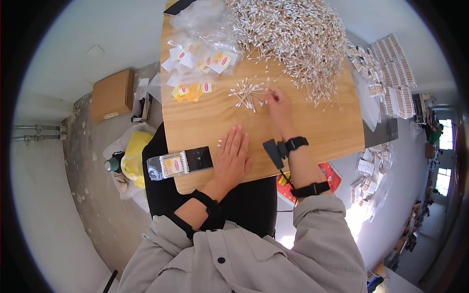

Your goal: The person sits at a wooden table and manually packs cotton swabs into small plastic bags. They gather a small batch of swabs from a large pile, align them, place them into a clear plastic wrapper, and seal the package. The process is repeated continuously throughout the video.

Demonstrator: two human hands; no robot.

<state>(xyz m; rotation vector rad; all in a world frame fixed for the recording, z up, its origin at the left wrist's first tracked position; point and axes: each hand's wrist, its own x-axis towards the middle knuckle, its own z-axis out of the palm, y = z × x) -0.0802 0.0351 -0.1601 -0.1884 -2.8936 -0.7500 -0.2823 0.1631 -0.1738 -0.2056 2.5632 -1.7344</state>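
Swabs [248,93] loose on the table [195,119]!

Right hand [279,108] curls at their edge, its grip impossible to read; left hand [230,158] lies flat, fingers straight, white tips [220,141] peeking beside it. Beyond, a big heap [298,39] sprawls!

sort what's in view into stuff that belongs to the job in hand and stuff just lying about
Likely part of the job:
swab pile
small heap, right hand at its edge
clear bags
labels
filled pack, left of the left hand

Probably just lying about:
carton
yellow bag
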